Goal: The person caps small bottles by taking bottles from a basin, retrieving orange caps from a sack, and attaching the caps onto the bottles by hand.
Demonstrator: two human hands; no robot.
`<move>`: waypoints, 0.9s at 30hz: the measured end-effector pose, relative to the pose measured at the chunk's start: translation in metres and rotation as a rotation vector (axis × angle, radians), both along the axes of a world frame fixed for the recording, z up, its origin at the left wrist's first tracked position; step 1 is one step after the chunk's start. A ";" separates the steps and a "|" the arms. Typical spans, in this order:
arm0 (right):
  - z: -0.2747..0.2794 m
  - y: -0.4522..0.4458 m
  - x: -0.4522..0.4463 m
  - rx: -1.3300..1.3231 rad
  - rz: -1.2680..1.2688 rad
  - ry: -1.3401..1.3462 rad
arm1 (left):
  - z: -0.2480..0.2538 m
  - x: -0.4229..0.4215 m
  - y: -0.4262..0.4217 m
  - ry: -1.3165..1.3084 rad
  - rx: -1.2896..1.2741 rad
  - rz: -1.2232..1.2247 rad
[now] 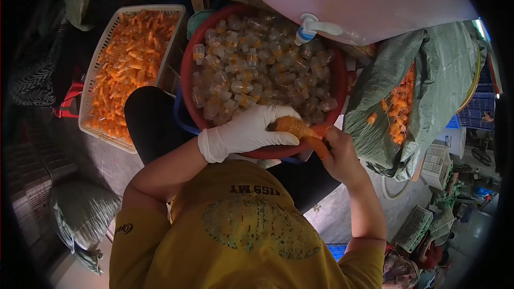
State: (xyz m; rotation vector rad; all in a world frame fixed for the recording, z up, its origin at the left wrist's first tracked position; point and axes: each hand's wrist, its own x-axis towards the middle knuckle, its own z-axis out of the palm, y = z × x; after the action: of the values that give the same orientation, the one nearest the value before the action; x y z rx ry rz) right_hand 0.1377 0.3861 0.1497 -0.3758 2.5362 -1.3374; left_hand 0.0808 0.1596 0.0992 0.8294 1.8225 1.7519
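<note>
While the gloved left hand (251,131) clasps an amber container (292,126) at the red tub's (188,75) near rim, presumably so drops land inside, the bare-backed right hand (341,155) pinches its other end, perhaps steadying it

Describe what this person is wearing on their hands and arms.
The left hand wears a white glove with a wrinkled cuff at the wrist. The right hand has no glove; whether the orange at its fingertips is worn is unclear. The mustard-yellow sleeves are short, leaving both forearms bare. The left one bears dark lettering.
</note>
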 end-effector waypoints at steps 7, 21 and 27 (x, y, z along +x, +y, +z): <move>-0.020 -0.004 0.006 -0.593 -0.137 -0.439 | -0.005 0.008 0.001 0.963 -0.276 0.343; -0.041 0.150 0.000 0.492 -0.472 0.414 | -0.011 -0.054 -0.062 0.629 -0.343 0.640; -0.058 0.161 0.009 0.401 -0.555 0.326 | -0.075 -0.062 0.073 1.209 -0.608 0.395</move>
State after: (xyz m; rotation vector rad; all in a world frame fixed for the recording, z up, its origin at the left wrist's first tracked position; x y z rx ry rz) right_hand 0.1463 0.5467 0.0912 0.2295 3.2505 -0.9180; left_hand 0.0184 0.2328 0.0247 1.4641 3.2071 0.6475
